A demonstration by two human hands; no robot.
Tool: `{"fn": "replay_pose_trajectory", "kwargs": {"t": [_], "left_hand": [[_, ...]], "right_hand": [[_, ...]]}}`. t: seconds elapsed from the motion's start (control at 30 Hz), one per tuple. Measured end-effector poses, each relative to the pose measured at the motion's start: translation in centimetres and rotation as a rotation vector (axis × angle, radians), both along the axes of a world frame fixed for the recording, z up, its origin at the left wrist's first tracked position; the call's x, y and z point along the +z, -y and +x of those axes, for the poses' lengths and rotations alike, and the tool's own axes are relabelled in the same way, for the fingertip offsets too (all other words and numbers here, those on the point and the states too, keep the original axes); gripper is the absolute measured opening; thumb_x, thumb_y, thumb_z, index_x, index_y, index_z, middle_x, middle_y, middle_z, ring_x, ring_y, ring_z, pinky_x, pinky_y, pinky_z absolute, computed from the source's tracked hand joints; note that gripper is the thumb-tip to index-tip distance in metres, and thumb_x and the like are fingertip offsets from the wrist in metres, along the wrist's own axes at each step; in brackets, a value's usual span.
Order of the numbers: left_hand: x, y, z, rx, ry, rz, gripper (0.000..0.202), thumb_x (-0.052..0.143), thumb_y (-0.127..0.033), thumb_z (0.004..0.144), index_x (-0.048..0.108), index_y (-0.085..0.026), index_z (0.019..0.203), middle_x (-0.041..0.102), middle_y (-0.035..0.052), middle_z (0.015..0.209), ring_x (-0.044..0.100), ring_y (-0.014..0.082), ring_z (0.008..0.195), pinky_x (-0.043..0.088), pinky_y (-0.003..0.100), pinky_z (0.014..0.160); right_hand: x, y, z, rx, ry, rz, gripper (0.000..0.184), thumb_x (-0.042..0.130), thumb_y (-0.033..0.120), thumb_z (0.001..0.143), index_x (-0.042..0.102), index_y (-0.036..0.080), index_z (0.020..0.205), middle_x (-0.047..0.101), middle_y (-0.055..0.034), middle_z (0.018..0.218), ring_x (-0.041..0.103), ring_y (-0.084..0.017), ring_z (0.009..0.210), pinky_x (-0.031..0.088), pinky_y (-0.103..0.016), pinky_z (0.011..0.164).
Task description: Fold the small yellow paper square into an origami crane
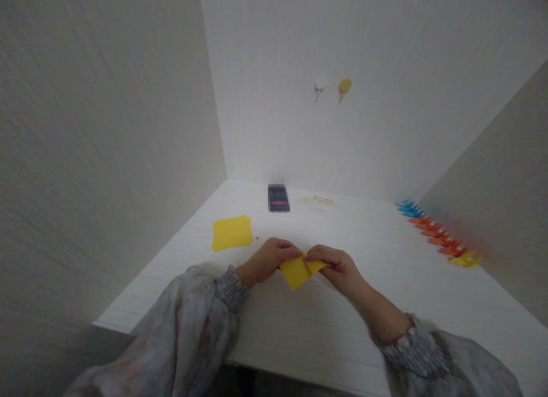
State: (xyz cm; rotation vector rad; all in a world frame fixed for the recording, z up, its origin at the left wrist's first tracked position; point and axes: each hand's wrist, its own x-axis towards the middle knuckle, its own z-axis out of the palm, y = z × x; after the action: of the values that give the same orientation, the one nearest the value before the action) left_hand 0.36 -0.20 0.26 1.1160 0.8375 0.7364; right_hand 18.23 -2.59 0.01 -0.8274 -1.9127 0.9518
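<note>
Between my two hands is a partly folded sheet of yellow origami paper [295, 272], held a little above the table's near middle. My left hand [274, 259] pinches its upper left edge, and a ring shows on one finger. The right side of the paper is gripped by my right hand [336, 263], with the thumb and fingers closed on a raised flap. A crease runs down between the two parts. Beyond my left hand lies a stack of yellow paper squares [232, 233], with a tiny red scrap [257, 238] beside it.
A row of folded paper cranes, blue [410, 208], red [436, 237] and yellow [465, 259], runs along the right wall. A dark blurred box-like item [278, 198] stands near the back wall. Two hooks, one white [319, 86] and one gold [345, 87], are on that wall. The white table [325, 340] has walls on three sides.
</note>
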Motion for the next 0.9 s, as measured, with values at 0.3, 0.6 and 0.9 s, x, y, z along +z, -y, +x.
{"fn": "replay_pose_trajectory", "kwargs": {"t": [0.3, 0.6, 0.9], "left_hand": [[-0.3, -0.3, 0.0, 0.119, -0.086, 0.148, 0.019, 0.059, -0.03, 0.062, 0.059, -0.011, 0.065, 0.056, 0.0004, 0.058, 0.048, 0.0082, 0.051, 0.035, 0.021, 0.05], [-1.2, -0.5, -0.1, 0.093, -0.218, 0.239, 0.025, 0.057, -0.035, 0.064, 0.06, -0.011, 0.069, 0.057, 0.0017, 0.061, 0.048, 0.0094, 0.053, 0.035, 0.021, 0.05], [-1.2, -0.3, -0.1, -0.006, -0.152, 0.155, 0.029, 0.063, -0.036, 0.059, 0.059, -0.011, 0.074, 0.059, 0.0021, 0.065, 0.051, 0.0097, 0.055, 0.037, 0.022, 0.052]], "right_hand": [[0.9, 0.4, -0.6, -0.05, -0.152, -0.284, 0.032, 0.054, 0.029, 0.073, 0.056, 0.023, 0.104, 0.058, -0.004, 0.093, 0.054, -0.017, 0.086, 0.042, -0.03, 0.075], [-1.2, -1.1, -1.1, -0.133, -0.192, -0.6, 0.022, 0.06, 0.034, 0.066, 0.061, 0.012, 0.068, 0.06, -0.0016, 0.061, 0.054, -0.01, 0.052, 0.044, -0.023, 0.05], [-1.4, -0.9, -1.0, -0.13, -0.16, -0.612, 0.023, 0.06, 0.034, 0.066, 0.061, 0.012, 0.067, 0.06, -0.0013, 0.057, 0.052, -0.009, 0.046, 0.042, -0.022, 0.045]]}}
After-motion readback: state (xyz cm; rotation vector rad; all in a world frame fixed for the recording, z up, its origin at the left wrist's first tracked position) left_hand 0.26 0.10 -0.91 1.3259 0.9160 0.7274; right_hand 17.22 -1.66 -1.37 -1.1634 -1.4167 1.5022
